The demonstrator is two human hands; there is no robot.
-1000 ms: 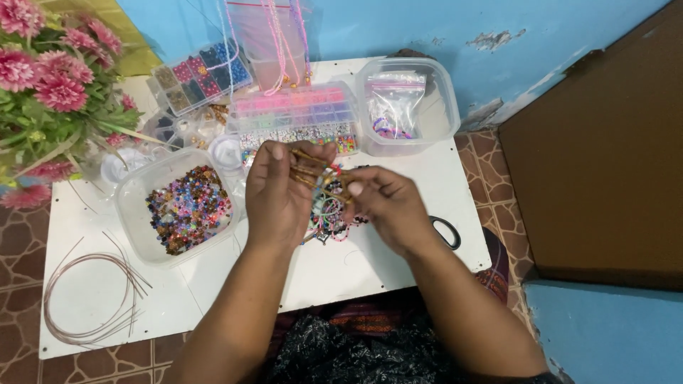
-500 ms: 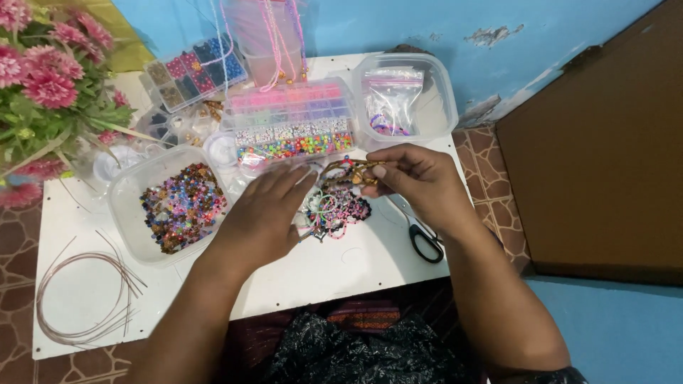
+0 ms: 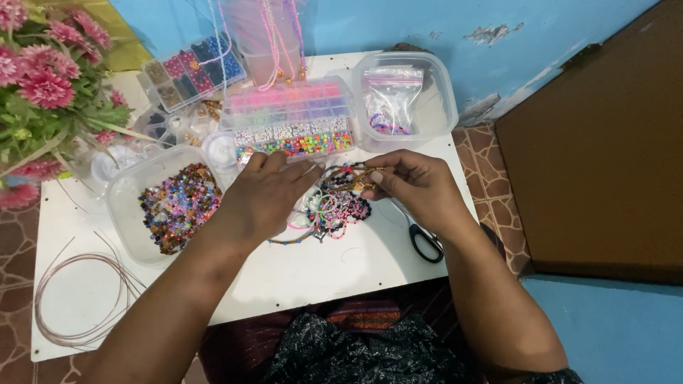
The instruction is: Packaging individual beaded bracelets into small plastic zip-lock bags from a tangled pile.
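Observation:
My left hand point(image 3: 262, 193) and my right hand point(image 3: 415, 183) meet over a small white table point(image 3: 341, 263). Between their fingertips they pinch a brown beaded bracelet point(image 3: 353, 176), held just above a pile of pink, black and white beaded bracelets point(image 3: 334, 207). The left hand's fingers are closed on the bracelet's left end. My right hand's thumb and fingers grip its right end. Much of the pile is hidden under my left hand.
A clear tub of mixed beads point(image 3: 173, 205) sits left of my hands. Behind them stand a pink compartment box of beads point(image 3: 292, 121) and a tub holding a plastic bag point(image 3: 398, 96). Black-handled scissors point(image 3: 423, 240) lie right; coiled wire point(image 3: 78, 299) and pink flowers point(image 3: 43, 85) left.
My hands have spread apart over the pile. The right hand moved right and the bracelet is now stretched between both hands. The view has shifted slightly.

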